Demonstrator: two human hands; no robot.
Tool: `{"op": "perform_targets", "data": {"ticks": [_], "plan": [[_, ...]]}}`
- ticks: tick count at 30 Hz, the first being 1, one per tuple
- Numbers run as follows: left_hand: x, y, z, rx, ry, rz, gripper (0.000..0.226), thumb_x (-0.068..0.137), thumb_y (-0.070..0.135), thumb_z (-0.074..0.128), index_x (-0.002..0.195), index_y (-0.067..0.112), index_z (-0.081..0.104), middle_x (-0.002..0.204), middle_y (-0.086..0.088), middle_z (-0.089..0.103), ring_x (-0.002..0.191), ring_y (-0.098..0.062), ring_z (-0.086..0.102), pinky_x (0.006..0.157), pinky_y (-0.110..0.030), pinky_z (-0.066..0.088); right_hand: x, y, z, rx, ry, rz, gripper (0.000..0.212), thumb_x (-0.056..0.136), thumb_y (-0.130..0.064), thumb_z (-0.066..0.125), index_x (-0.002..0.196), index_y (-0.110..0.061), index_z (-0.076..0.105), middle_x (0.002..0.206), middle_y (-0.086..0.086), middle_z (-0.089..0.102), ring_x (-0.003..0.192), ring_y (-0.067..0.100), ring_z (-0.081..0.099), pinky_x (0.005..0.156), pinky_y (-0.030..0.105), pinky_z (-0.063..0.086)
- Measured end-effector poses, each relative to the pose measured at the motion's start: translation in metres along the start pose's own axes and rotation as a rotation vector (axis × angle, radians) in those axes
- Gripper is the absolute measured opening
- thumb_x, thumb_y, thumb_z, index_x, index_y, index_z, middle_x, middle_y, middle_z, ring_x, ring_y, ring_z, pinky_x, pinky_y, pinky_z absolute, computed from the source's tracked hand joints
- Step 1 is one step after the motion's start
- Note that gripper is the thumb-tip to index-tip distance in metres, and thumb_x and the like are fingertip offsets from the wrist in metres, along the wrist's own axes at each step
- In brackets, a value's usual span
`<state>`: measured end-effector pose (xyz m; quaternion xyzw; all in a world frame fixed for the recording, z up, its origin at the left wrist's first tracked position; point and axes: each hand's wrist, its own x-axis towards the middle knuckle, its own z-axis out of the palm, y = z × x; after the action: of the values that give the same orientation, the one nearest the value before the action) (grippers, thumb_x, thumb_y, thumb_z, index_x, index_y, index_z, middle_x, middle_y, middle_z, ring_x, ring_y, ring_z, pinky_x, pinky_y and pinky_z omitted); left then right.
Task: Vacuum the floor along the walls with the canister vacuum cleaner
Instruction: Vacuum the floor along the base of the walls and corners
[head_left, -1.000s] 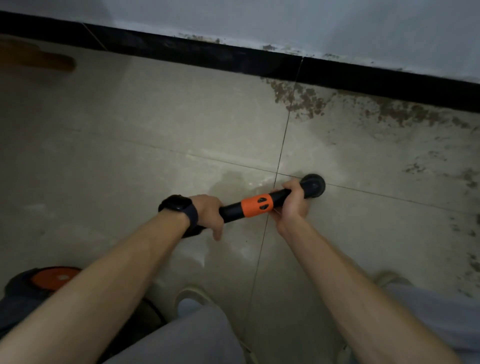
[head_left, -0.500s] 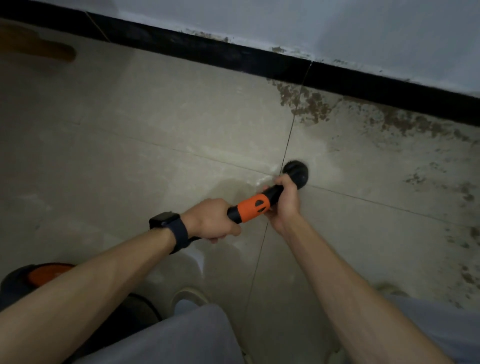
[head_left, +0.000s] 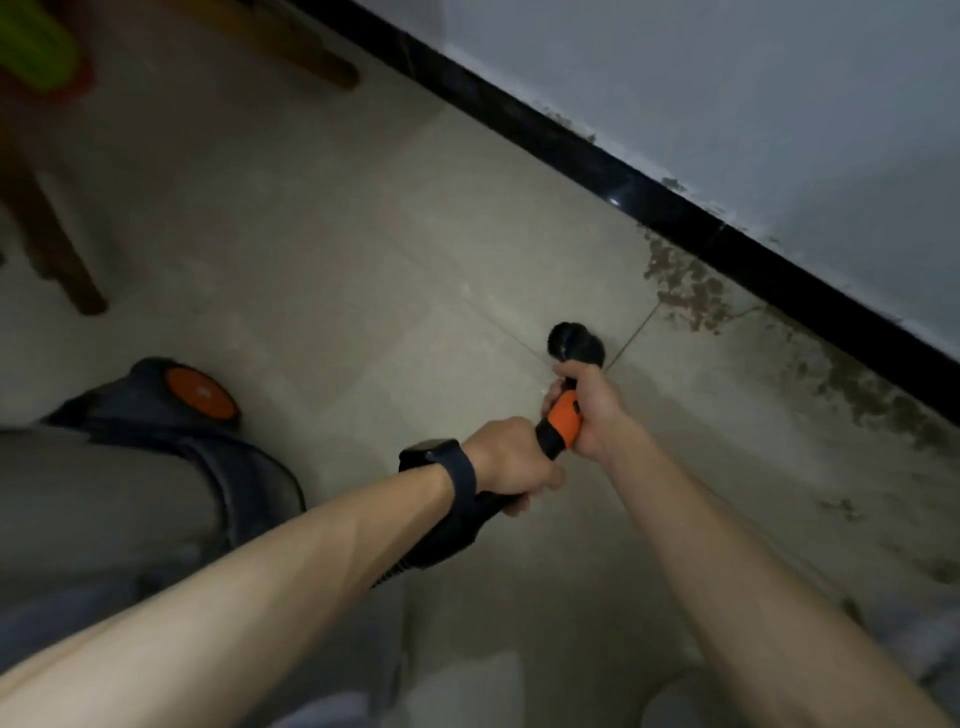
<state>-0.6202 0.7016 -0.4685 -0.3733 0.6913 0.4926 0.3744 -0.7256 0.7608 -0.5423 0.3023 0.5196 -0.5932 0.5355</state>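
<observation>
Gripping wand (head_left: 563, 423) two-handed: with left hand (head_left: 511, 457) closed round the black rear end, where the hose (head_left: 389, 571) leaves, and with right hand (head_left: 589, 410) closed round the orange collar, just behind the nozzle (head_left: 576, 340). Probably split like that for control: rear grip for steering and pushing, front grip for keeping nozzle flat on the floor (head_left: 337, 234).

Nozzle down on tile, just beside a joint crossing, near the floor's wall edge but not yet at the baseboard (head_left: 649, 202). Short of the brown stains (head_left: 685, 286) hugging that edge, so likely working in toward them. Canister (head_left: 200, 395) parked at left, close beside the left leg, presumably kept near for hose slack. Hose mostly hidden under the left forearm.

Versus half a second back:
- Rotated view: baseboard diagonal now, not nearly level. Looks like a head turn, not a wand move.
- Canister far more exposed. Wooden legs (head_left: 67, 260) now in view toward the floor's far left.
- Wand pointing almost straight away instead of across.
- Right hand over the orange collar now, not ahead of it on the black tube.
- Nozzle at the same joint crossing, as far as can be told. Same closed grip on both hands.
</observation>
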Motion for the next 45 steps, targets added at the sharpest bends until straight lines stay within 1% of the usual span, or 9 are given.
{"op": "perform_targets", "data": {"ticks": [6,10,15,20,23,29,39,42,45], "plan": [[-0.04,-0.059,0.052,0.142,0.126,-0.074,0.014,0.075,0.026,0.066,0.085,0.019,0.061,0.075,-0.003,0.069,0.054,-0.02,0.065,0.051,-0.03,0.057,-0.028,0.083,-0.022,-0.051,0.105,0.029,0.016,0.087,-0.003,0.059,0.074,-0.01,0.052,0.055,0.004,0.046,0.043,0.018,0.044,0.044,0.025,0.043],[-0.047,-0.089,0.088,0.214,0.141,-0.104,0.014,0.071,0.032,0.064,0.079,0.025,0.056,0.081,-0.001,0.068,0.069,-0.023,0.068,0.062,-0.035,0.06,-0.039,0.123,-0.047,-0.113,0.211,0.024,0.019,0.086,-0.002,0.058,0.071,-0.01,0.049,0.05,0.003,0.047,0.041,0.018,0.045,0.046,0.029,0.043],[-0.058,-0.128,0.12,0.218,0.133,-0.139,0.013,0.07,0.034,0.062,0.078,0.027,0.055,0.076,0.005,0.062,0.071,-0.019,0.062,0.056,-0.025,0.042,-0.047,0.167,-0.056,-0.2,0.25,0.022,0.016,0.09,-0.002,0.054,0.077,-0.009,0.049,0.05,0.003,0.046,0.04,0.016,0.045,0.043,0.026,0.043],[-0.05,-0.139,0.106,0.225,0.268,-0.14,0.021,0.068,0.039,0.06,0.086,0.03,0.058,0.082,0.005,0.066,0.075,-0.02,0.063,0.06,-0.027,0.046,-0.026,0.165,-0.033,-0.305,0.285,-0.077,0.008,0.088,-0.009,0.058,0.081,-0.007,0.054,0.057,0.006,0.053,0.037,0.016,0.05,0.042,0.025,0.045],[-0.036,-0.124,0.101,0.331,0.442,-0.073,0.023,0.076,0.042,0.058,0.096,0.03,0.053,0.09,0.002,0.066,0.084,-0.027,0.064,0.068,-0.031,0.048,-0.002,0.14,-0.028,-0.404,0.361,-0.125,0.016,0.08,-0.015,0.059,0.089,-0.002,0.063,0.055,0.007,0.061,0.044,0.021,0.058,0.055,0.034,0.054],[-0.045,-0.146,0.124,-0.101,0.25,-0.168,0.014,0.069,0.034,0.061,0.067,0.026,0.05,0.074,0.002,0.063,0.07,-0.023,0.062,0.057,-0.028,0.046,-0.008,0.165,-0.023,-0.623,0.345,-0.09,0.043,0.084,-0.017,0.058,0.123,0.001,0.057,0.065,0.01,0.064,0.049,0.023,0.06,0.058,0.036,0.055],[-0.077,-0.205,0.145,-0.255,0.303,-0.301,0.015,0.066,0.03,0.061,0.062,0.022,0.049,0.064,0.003,0.059,0.058,-0.019,0.056,0.051,-0.025,0.038,-0.034,0.232,-0.002,-0.789,0.271,-0.079,0.03,0.092,-0.016,0.058,0.115,-0.005,0.043,0.063,0.007,0.062,0.058,0.027,0.063,0.078,0.052,0.062],[-0.083,-0.215,0.142,-0.319,0.348,-0.335,0.012,0.067,0.028,0.063,0.066,0.022,0.052,0.063,0.004,0.06,0.056,-0.017,0.056,0.05,-0.024,0.038,-0.038,0.241,0.018,-0.822,0.231,-0.07,0.031,0.092,-0.018,0.059,0.116,-0.007,0.043,0.074,0.011,0.066,0.059,0.027,0.064,0.07,0.044,0.062],[-0.086,-0.226,0.137,-0.375,0.387,-0.358,0.014,0.068,0.029,0.063,0.064,0.023,0.052,0.061,0.003,0.06,0.056,-0.019,0.058,0.05,-0.024,0.038,-0.036,0.253,0.037,-0.886,0.191,-0.08,0.035,0.087,-0.024,0.06,0.114,-0.009,0.043,0.1,0.022,0.071,0.08,0.037,0.072,0.076,0.05,0.062]]}}
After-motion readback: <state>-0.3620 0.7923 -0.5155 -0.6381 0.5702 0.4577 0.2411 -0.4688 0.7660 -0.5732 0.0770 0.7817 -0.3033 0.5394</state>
